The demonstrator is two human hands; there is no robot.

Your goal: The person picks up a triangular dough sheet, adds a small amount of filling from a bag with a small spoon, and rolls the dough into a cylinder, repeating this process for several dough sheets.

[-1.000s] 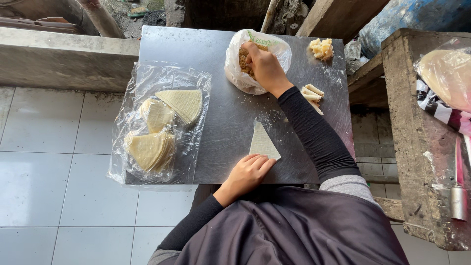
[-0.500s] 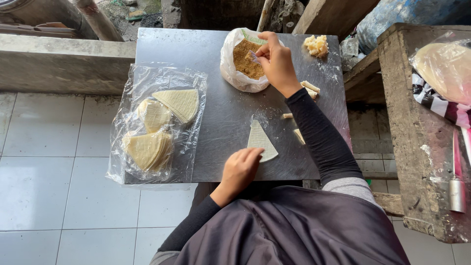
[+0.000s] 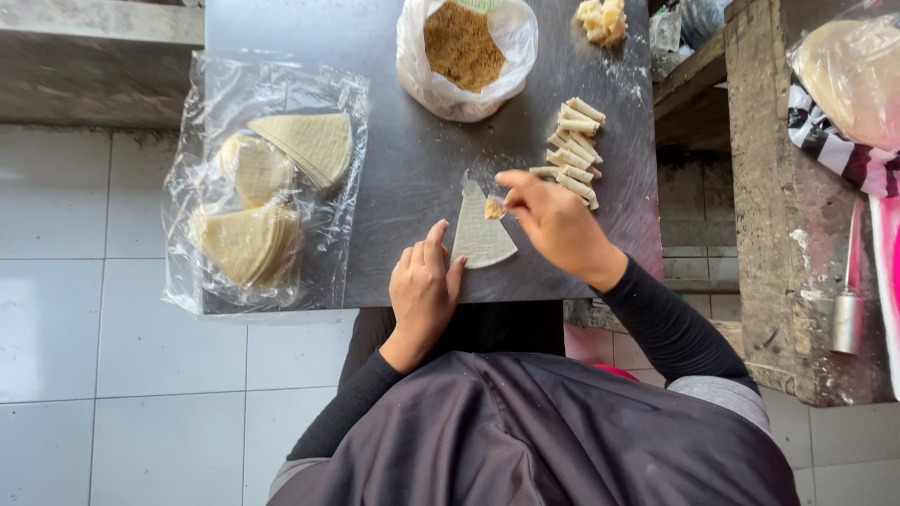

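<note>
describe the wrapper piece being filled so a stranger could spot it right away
On the dark tabletop, look at the near edge, between the left hand and right hand. The single pale triangular wrapper lies flat there, alone with a dab of brown filling, unlike the stacked wrappers in plastic.

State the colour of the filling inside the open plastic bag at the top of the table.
Golden brown, crumbly filling in a white plastic bag, shown best in the head view.
</note>
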